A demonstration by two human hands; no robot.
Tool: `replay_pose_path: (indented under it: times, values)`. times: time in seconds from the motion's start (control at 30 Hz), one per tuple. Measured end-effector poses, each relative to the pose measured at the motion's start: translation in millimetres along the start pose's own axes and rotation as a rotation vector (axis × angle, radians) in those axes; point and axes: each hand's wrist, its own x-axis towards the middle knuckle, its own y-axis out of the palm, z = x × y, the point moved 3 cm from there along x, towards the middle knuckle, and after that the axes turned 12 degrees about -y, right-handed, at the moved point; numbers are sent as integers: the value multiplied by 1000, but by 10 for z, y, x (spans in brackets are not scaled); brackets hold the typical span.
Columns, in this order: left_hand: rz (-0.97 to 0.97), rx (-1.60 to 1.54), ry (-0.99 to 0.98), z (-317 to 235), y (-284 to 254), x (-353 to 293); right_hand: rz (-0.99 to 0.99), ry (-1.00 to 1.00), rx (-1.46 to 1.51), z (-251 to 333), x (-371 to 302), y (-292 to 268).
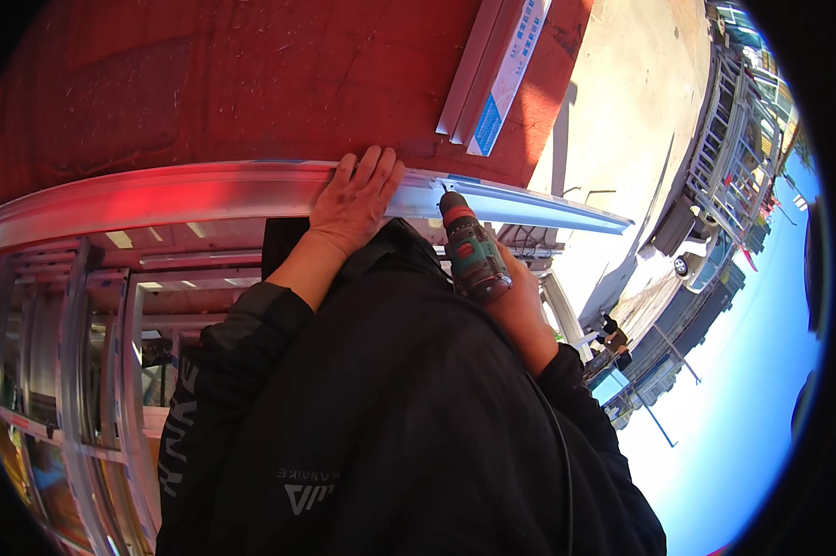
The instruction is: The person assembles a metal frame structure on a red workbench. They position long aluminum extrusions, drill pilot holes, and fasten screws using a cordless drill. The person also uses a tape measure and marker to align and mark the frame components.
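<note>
A long aluminium profile (pixel 242 192) runs across in front of me, its left part lit red and its right part bluish white. My left hand (pixel 358 199) lies across its middle, with the fingers bent over the far edge, holding it. A green and black cordless drill (pixel 474 252) is gripped in my right hand (pixel 520 301), which is closed round the handle and partly hidden behind the tool. The chuck points away from me at the profile, just right of my left hand. The thin bit's tip is at the profile's surface; I cannot tell how deep it sits.
Beyond the profile lies a red surface (pixel 205 83) carrying wrapped profiles (pixel 494 79) with a blue and white film. Metal frames (pixel 121 361) stand at the lower left. Sunlit pale ground (pixel 640 83) stretches to the right, with metal racks (pixel 728 139) and a parked vehicle (pixel 705 264) farther off.
</note>
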Motion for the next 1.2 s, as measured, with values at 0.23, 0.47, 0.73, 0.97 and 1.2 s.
replay_pose_path:
  times: [0.23, 0.47, 0.73, 0.97, 1.2]
  values:
    - [33, -22, -13, -8, 15, -4, 51, 82, 293, -213, 74, -15]
    - [-11, 56, -3, -2, 10, -4, 69, -23, 129, -117, 75, -121]
    - [-12, -31, -15, -5, 41, -1, 85, -101, 83, -169, 83, -151]
    - [7, -33, -33, -42, -65, 20, 66, -213, -70, -161, 199, -150]
    - [17, -46, -50, -63, -43, 7, 104, -127, 300, -309, -114, -525]
